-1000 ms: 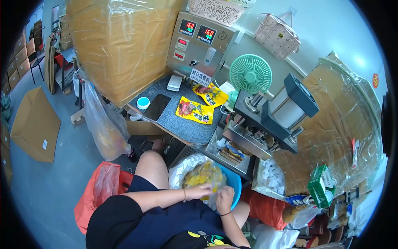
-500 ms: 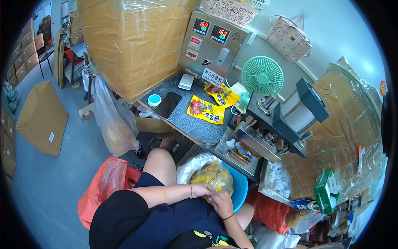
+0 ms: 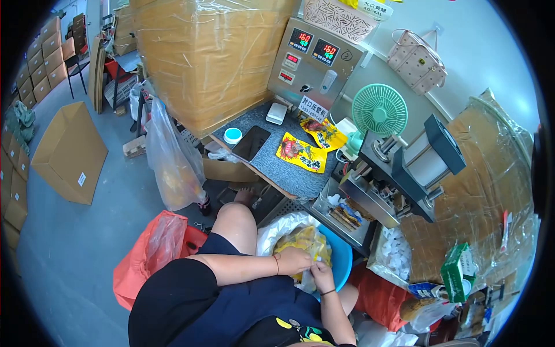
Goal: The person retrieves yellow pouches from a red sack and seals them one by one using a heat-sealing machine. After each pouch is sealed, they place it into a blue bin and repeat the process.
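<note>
My left hand (image 3: 296, 261) and my right hand (image 3: 322, 277) meet over a blue basin (image 3: 342, 258), their fingers pinched closed. A small white piece (image 3: 318, 259) shows between the fingertips; I cannot tell whether it is part of a pouch. Just behind the hands, a heap of clear and yellow pouches (image 3: 312, 238) lies in the basin. A white plastic bag (image 3: 272, 231) lines the basin's left side. The lower pouches are partly hidden by my hands.
On the speckled worktop (image 3: 300, 180) lie yellow printed pouches (image 3: 302, 153), a phone (image 3: 251, 143) and a round tub (image 3: 232, 136). A metal press (image 3: 404, 168) and green fan (image 3: 379, 110) stand right. White pieces fill a tray (image 3: 393, 254). A red bag (image 3: 139, 254) stands left.
The camera view has shifted, so the scene sits further right. Both hands stay together over the basin, slightly higher, and a small white piece now shows at the fingertips.
</note>
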Demonstrator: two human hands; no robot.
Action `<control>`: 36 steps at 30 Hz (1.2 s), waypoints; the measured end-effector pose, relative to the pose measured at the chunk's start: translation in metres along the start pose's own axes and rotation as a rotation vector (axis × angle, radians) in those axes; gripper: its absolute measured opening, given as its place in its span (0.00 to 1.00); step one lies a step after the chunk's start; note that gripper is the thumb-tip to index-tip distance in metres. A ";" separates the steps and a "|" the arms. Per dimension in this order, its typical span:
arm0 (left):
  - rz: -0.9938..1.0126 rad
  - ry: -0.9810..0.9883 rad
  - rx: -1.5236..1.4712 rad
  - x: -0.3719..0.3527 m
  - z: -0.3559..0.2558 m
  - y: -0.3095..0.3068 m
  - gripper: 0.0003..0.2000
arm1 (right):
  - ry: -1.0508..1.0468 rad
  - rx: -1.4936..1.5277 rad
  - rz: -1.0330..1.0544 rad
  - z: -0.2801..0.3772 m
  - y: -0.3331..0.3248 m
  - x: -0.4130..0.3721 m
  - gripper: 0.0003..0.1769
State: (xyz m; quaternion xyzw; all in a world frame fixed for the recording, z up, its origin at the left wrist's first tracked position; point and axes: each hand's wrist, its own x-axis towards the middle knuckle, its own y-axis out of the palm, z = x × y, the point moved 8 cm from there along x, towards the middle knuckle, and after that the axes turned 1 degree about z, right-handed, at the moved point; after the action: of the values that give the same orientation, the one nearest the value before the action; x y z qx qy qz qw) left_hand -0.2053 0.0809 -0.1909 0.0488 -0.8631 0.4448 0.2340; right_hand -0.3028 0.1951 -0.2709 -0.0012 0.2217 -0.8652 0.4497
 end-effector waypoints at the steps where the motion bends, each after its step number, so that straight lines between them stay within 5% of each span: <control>1: 0.021 0.014 -0.014 -0.003 0.001 0.003 0.08 | -0.108 -0.258 -0.050 0.007 -0.001 -0.001 0.19; 4: 0.628 -0.076 0.117 -0.028 0.018 0.053 0.10 | -0.028 -0.842 -0.201 0.045 -0.016 -0.006 0.19; 7: 0.622 -0.147 0.019 -0.038 0.008 0.038 0.12 | -0.389 -0.801 -0.241 0.008 -0.021 -0.002 0.16; 9: 0.097 -0.223 -0.210 -0.034 0.012 0.019 0.16 | -0.322 -0.306 -0.158 0.049 -0.038 -0.015 0.18; 11: -0.014 -0.317 -0.099 -0.027 -0.004 -0.012 0.17 | -0.536 -0.432 -0.076 0.126 -0.025 -0.046 0.19; 13: 0.143 -0.182 -0.153 -0.003 -0.023 0.004 0.15 | -0.492 -0.294 -0.082 0.183 -0.016 -0.069 0.20; 15: 0.108 -0.237 -0.127 0.016 -0.044 -0.023 0.12 | -0.592 -0.117 -0.177 0.186 -0.040 -0.072 0.20; 17: -0.125 -0.139 -0.448 0.028 -0.067 -0.077 0.11 | -0.676 0.317 -0.212 0.225 -0.058 -0.089 0.17; 19: -0.134 -0.044 -0.991 0.032 -0.088 -0.103 0.09 | -0.928 0.305 -0.224 0.289 -0.057 -0.117 0.16; 21: -0.105 -0.392 -1.521 -0.008 -0.121 -0.162 0.09 | -1.025 0.078 -0.404 0.339 -0.072 -0.147 0.18; 25: -0.628 -0.301 -1.685 -0.065 -0.086 -0.252 0.09 | -1.153 -0.024 -0.412 0.352 -0.112 -0.170 0.13; 28: -0.936 -0.423 -1.657 -0.139 -0.041 -0.343 0.10 | -0.853 0.139 -0.402 0.302 -0.130 -0.138 0.09; 31: -1.335 -0.469 -1.225 -0.218 0.003 -0.466 0.13 | -0.534 0.306 -0.350 0.249 -0.115 -0.110 0.09; 35: -1.598 -0.689 -0.336 -0.311 0.001 -0.657 0.14 | -0.375 0.312 -0.212 0.221 -0.083 -0.079 0.08; 36: -1.586 -0.581 -0.039 -0.356 0.030 -0.730 0.16 | -0.364 0.350 -0.192 0.227 -0.069 -0.076 0.07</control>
State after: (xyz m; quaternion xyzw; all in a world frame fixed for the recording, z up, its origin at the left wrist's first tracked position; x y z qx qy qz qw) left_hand 0.3132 -0.4246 0.1790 0.7487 -0.6066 0.1037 0.2463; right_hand -0.2656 0.2025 -0.0247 -0.1001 -0.0170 -0.9146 0.3914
